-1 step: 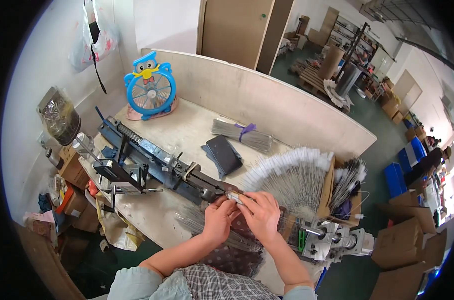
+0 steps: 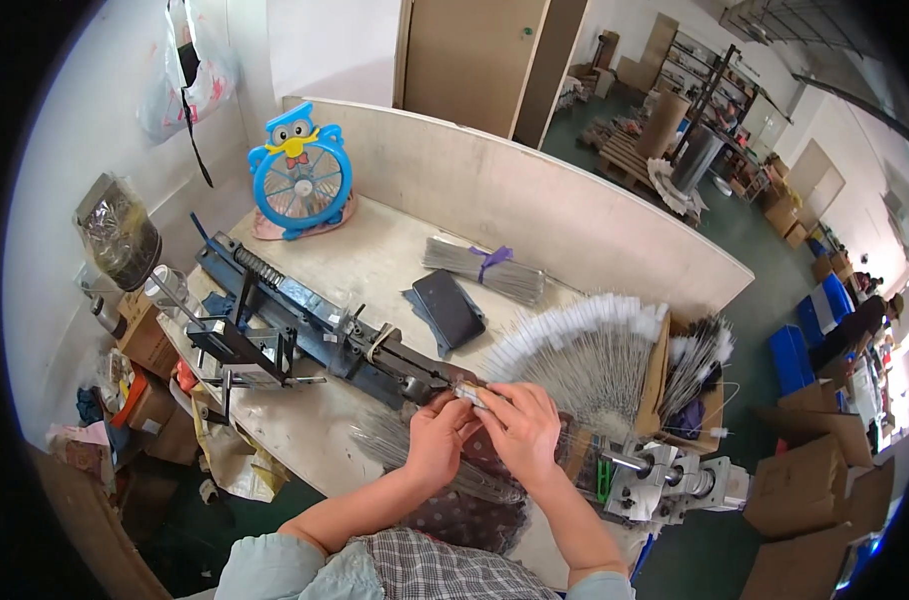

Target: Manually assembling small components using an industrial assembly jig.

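My left hand (image 2: 437, 440) and my right hand (image 2: 523, 428) meet at the near right end of a long dark metal bench fixture (image 2: 360, 345). Fingers of both hands are pinched together around a small whitish, shiny piece (image 2: 470, 394); its kind is too small and too covered to make out. Under my hands and wrists lie loose thin metal wires (image 2: 380, 440) and a dark dotted cloth (image 2: 465, 520). To the right of my right hand spreads a fan of thin wires with white tips (image 2: 585, 360).
A blue owl-shaped fan (image 2: 303, 190) stands at the back left. Behind the fixture lie a dark phone-like slab (image 2: 449, 308) and a wire bundle (image 2: 485, 270) tied in purple. A metal clamping machine (image 2: 665, 485) sits at right, near cardboard boxes (image 2: 800, 485). A low partition (image 2: 575, 205) edges the table.
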Demonstrator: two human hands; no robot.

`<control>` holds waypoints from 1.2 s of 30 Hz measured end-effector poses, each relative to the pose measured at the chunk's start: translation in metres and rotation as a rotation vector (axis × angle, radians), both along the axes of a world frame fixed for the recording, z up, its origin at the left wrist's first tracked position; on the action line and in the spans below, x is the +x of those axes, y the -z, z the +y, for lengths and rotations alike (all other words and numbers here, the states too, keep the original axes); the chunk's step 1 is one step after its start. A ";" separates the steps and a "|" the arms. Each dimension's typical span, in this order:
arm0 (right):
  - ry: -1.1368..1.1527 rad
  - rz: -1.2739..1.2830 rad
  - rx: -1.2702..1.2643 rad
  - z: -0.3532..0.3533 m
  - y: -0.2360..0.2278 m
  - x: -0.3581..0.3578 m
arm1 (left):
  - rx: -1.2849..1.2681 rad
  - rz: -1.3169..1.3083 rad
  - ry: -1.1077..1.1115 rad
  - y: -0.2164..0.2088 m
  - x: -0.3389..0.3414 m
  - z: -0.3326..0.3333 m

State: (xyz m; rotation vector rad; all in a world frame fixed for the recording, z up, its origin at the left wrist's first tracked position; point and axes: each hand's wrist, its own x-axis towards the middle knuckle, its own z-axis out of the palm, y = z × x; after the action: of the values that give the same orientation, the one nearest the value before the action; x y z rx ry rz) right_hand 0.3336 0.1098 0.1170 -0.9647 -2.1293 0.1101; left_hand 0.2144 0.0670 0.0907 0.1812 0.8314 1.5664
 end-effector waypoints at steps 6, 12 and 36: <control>-0.013 -0.010 -0.026 0.002 -0.003 -0.004 | 0.022 -0.038 -0.009 0.001 -0.002 0.001; -0.017 -0.040 -0.047 0.003 -0.004 -0.003 | 0.016 -0.037 -0.005 0.002 -0.002 0.002; -0.011 -0.003 -0.175 -0.028 -0.018 0.052 | -0.065 0.132 0.127 -0.001 -0.007 -0.016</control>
State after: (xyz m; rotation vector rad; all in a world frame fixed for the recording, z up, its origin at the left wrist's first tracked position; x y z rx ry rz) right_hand 0.3853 0.0821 0.1350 -1.0535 -2.1555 0.3048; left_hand 0.2071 0.0512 0.0913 0.2870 0.9547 1.4176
